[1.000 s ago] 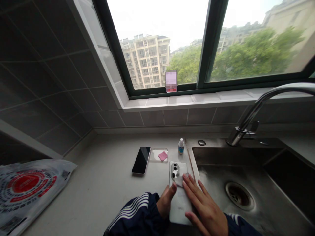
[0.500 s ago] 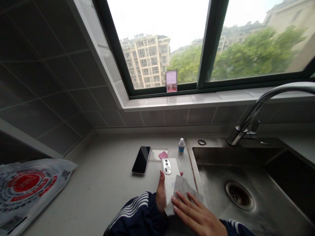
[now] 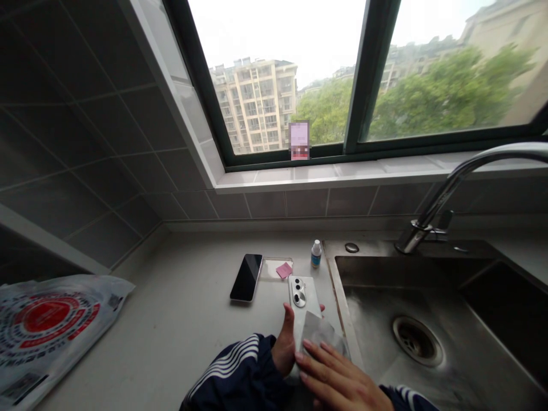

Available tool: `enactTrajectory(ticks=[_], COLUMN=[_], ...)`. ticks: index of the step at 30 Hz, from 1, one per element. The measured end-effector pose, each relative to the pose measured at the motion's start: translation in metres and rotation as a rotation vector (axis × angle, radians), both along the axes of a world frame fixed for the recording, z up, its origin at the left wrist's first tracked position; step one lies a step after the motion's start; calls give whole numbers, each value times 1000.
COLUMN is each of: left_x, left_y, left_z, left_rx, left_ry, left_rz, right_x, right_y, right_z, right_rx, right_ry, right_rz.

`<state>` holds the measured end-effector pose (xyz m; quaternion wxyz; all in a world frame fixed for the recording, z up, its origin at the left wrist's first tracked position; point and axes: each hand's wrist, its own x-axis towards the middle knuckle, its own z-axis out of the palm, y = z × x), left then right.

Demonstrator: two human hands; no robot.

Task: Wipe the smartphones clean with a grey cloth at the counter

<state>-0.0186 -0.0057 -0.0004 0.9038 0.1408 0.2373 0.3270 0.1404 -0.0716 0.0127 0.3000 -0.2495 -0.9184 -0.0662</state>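
Note:
A white phone (image 3: 309, 298) with its camera block facing up lies in my left hand (image 3: 285, 345), thumb along its left edge and a fingertip showing at the right edge. My right hand (image 3: 338, 377) presses a thin grey-white cloth (image 3: 321, 333) flat on the phone's lower back, fingers close together. The phone's lower end is hidden. On the counter beyond are a black-screened phone (image 3: 246, 277), a clear case (image 3: 269, 269) with a pink square (image 3: 283, 270) on it, and a small white-capped bottle (image 3: 315, 254).
To the right is a steel sink (image 3: 338, 297) with a curved faucet (image 3: 432, 200). A printed plastic bag (image 3: 55, 325) lies at the left on the pale counter (image 3: 162, 319). A window (image 3: 282, 85) rises behind, above a tiled sill (image 3: 334, 171).
The held white phone and my left hand have shifted slightly right. My right hand has moved a little down and left with the cloth, which is now more bunched.

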Motion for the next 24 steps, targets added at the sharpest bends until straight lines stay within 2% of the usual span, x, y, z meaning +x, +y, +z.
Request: enactTrajectory(ticks=[4, 8, 13, 16, 20, 24], left_x=[2, 3, 5, 8, 9, 9], left_y=[-4, -7, -11, -13, -15, -16], left_z=[-7, -8, 4, 9, 8, 4], left_rx=[-3, -15, -60, -74, -35, -35], left_ry=[-79, -127, -166, -197, -231, -132], left_rz=[-35, -63, 69, 86, 62, 91], right_x=[4, 3, 0, 1, 5, 5], right_y=[-3, -6, -6, -4, -4, -4], right_z=[2, 3, 7, 11, 13, 9], right_rx=[-55, -90, -74, -99, -229, -350], right_ry=[111, 202, 352, 365, 434, 547], right_rz=[-8, -76, -192, -195, -150, -240])
